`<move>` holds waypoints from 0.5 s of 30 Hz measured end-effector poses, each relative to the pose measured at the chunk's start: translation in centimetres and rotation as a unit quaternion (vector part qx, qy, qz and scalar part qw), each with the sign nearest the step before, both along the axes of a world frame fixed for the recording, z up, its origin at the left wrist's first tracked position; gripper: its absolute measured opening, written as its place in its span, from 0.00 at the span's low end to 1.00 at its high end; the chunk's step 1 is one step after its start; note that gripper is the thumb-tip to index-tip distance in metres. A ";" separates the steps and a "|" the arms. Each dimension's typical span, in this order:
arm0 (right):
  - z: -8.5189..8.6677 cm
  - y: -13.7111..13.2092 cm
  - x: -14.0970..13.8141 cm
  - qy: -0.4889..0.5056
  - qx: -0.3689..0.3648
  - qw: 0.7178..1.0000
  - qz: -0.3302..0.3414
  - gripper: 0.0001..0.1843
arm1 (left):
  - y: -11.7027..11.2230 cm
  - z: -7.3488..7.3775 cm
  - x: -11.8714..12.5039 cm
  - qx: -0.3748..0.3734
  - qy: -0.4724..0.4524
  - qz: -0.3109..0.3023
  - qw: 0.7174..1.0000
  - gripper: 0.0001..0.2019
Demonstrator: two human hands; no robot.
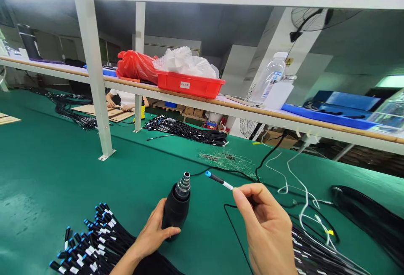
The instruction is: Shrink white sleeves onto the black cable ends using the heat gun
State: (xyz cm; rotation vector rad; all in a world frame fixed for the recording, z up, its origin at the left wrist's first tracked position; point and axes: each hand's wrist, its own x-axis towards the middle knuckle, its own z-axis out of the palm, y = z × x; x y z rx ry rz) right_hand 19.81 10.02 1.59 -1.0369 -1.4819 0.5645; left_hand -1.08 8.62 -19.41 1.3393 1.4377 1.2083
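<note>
My left hand (158, 229) is wrapped around the black body of a heat gun (177, 209), whose bare metal nozzle points up and slightly away. To its right, my right hand (265, 224) pinches a black cable by the white sleeve just behind its blue-tipped connector (217, 179). The connector end points left, a short way right of the nozzle and apart from it. From my fingers the rest of the cable trails down over the green table. At the lower left lies a bundle of similar cables (91, 245) with blue tips and white labels.
Another cable bundle (318, 254) lies at the lower right, near white cords (303, 190) and a black coil (362, 220). Wire scraps (230, 159) and more cables (189, 131) lie farther back. A shelf post (97, 77) stands left; the shelf holds a red bin (192, 84). A person (124, 100) works behind.
</note>
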 end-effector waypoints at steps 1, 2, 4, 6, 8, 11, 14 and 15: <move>0.0 0.0 -0.1 -0.001 0.000 1.000 0.006 0.13 | -0.4 0.2 0.2 0.001 0.005 -0.001 1.000 0.42; 0.0 0.0 -0.2 -0.002 0.000 1.000 0.011 0.13 | -0.8 0.5 0.3 0.002 0.009 -0.001 1.000 0.41; 0.1 -0.1 -0.5 -0.004 0.001 1.000 0.021 0.13 | -1.5 1.0 0.5 0.006 0.018 -0.004 1.000 0.39; 0.3 -0.3 -0.8 -0.003 0.000 0.999 0.035 0.13 | -2.0 1.5 0.6 0.012 0.024 -0.011 1.000 0.37; 0.5 -0.4 -1.1 -0.005 -0.004 0.999 0.048 0.12 | -2.3 1.7 0.4 0.015 0.027 -0.016 0.999 0.35; 0.8 -0.7 -1.5 -0.017 -0.008 0.998 0.056 0.12 | -2.4 1.5 0.1 0.000 0.031 -0.025 0.999 0.38; 1.1 -0.8 -1.7 -0.029 0.000 0.998 0.053 0.13 | -2.3 1.2 -0.2 -0.018 0.043 -0.049 0.998 0.42; 1.3 -0.9 -1.8 -0.032 0.004 0.998 0.051 0.13 | -2.2 1.1 -0.3 -0.022 0.047 -0.052 0.997 0.42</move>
